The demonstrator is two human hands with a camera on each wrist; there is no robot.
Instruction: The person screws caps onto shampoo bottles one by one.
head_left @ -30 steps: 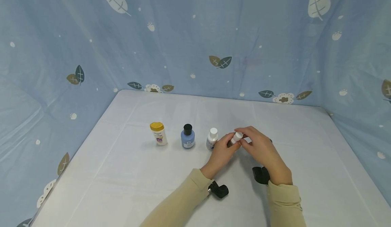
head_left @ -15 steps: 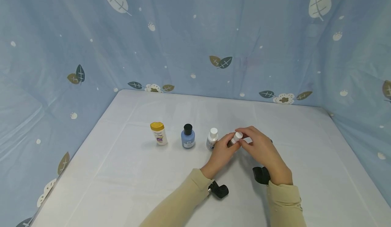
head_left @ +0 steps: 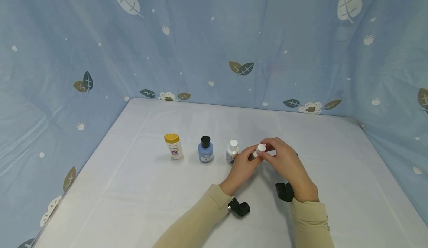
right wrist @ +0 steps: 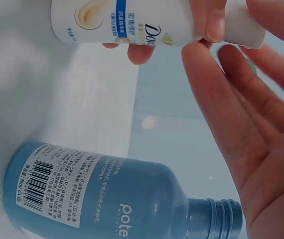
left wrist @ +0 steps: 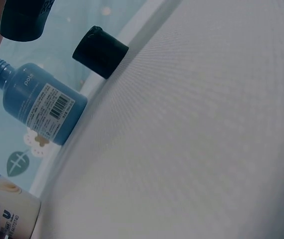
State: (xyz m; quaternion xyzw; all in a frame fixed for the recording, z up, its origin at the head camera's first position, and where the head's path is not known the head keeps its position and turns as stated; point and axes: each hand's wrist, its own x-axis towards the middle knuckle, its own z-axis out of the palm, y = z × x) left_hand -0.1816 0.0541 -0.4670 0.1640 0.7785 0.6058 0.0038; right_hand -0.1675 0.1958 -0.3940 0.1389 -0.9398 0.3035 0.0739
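In the head view my left hand [head_left: 243, 166] grips a small white Dove bottle [right wrist: 177, 22]. My right hand [head_left: 284, 159] pinches its white cap [head_left: 261, 148] between thumb and fingertips. The right wrist view shows left fingertips [right wrist: 141, 54] under the bottle and the right fingers spread around the cap. Close beside stands an uncapped blue bottle [right wrist: 97, 191] with its threaded neck bare; the right hand mostly hides it in the head view. A loose black cap [left wrist: 100, 52] sits on the table beyond it. The Dove bottle's lower part [left wrist: 12, 209] is at the left wrist view's lower left.
Left of the hands, a white-capped bottle [head_left: 232, 152], a blue bottle with a black cap [head_left: 205, 149] and a white bottle with a yellow cap [head_left: 174, 146] stand in a row. The white-covered table [head_left: 143, 196] meets a blue patterned curtain [head_left: 200, 47] at the back.
My right thumb and index finger have shifted around the white cap, the thumb a little leftward. The left hand stays in place around the bottle, and the standing bottles have not moved.
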